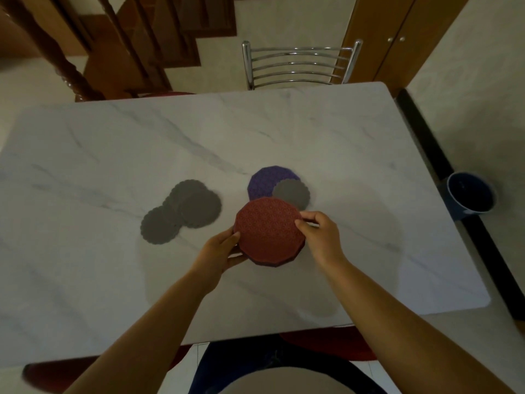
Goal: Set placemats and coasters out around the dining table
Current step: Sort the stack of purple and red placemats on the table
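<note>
Both the left hand (223, 250) and right hand (318, 236) are grasping the red placemat (268, 231) by its edges, lifting it just nearside of the purple placemat (268, 180), evidently for distribution around the table (113, 143)

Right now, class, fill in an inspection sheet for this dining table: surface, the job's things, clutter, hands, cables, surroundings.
Surface: white marbled table, mostly bare.
Job's things: red mat held over the table, something darker under it; purple mat lying flat with a grey coaster overlapping its right edge; a cluster of overlapping grey coasters to the left. No place is set yet.
Clutter: nothing seen on the table.
Hands: left hand grips the red mat's left edge; right hand pinches its right edge.
Cables: nothing seen.
Surroundings: metal chair at the far side, wooden staircase behind, dark blue bucket on the floor to the right.
</note>
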